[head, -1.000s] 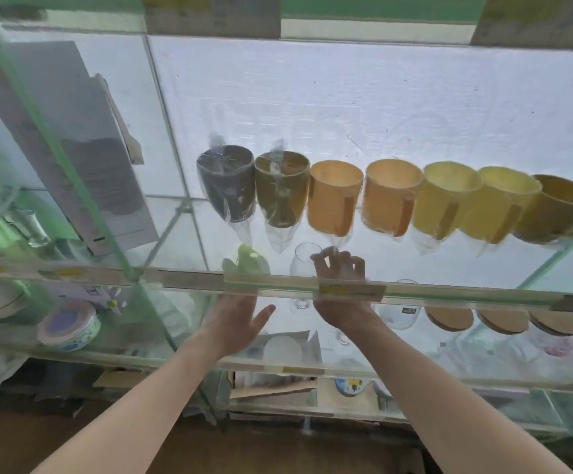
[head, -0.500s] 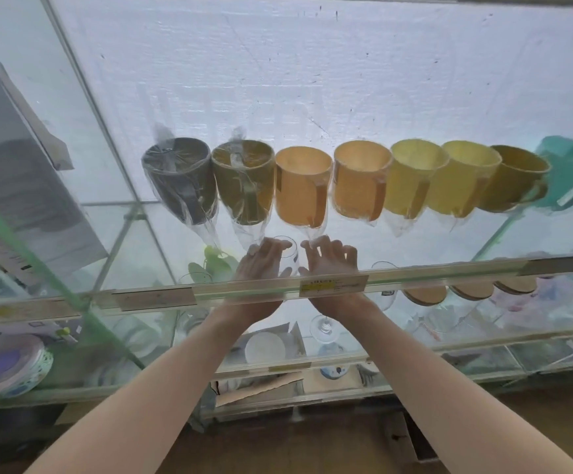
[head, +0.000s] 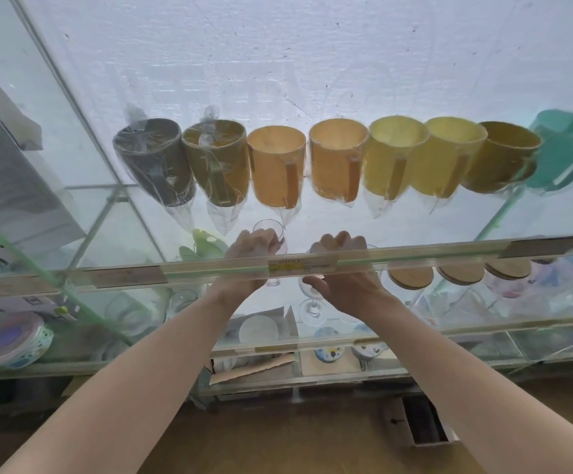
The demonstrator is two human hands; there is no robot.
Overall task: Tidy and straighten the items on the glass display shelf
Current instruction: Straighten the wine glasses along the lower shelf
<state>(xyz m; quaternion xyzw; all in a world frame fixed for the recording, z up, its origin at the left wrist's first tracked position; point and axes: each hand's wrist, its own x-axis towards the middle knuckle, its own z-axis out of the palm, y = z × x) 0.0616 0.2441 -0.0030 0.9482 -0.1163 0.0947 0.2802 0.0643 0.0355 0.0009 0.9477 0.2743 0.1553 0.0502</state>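
Both my arms reach under the front rail of the upper glass shelf (head: 449,256). My left hand (head: 249,249) is wrapped around a small clear glass (head: 269,229) whose rim shows above my fingers. My right hand (head: 344,268) is curled just to its right, its middle crossed by the rail, so what it grips is hidden. A clear wine glass (head: 311,304) stands directly under my right thumb. On the upper shelf a row of plastic-wrapped mugs (head: 336,159) runs from dark grey through orange to yellow.
A teal jug (head: 558,148) ends the mug row on the right. Jars with wooden lids (head: 411,278) stand right of my right hand. A patterned bowl (head: 11,340) sits low left, a green item (head: 206,241) left of my left hand, a cardboard box (head: 418,425) on the floor.
My left hand rose from an open reach and closed around the small clear glass. My right hand shifted right, away from it. The view tilted upward slightly.
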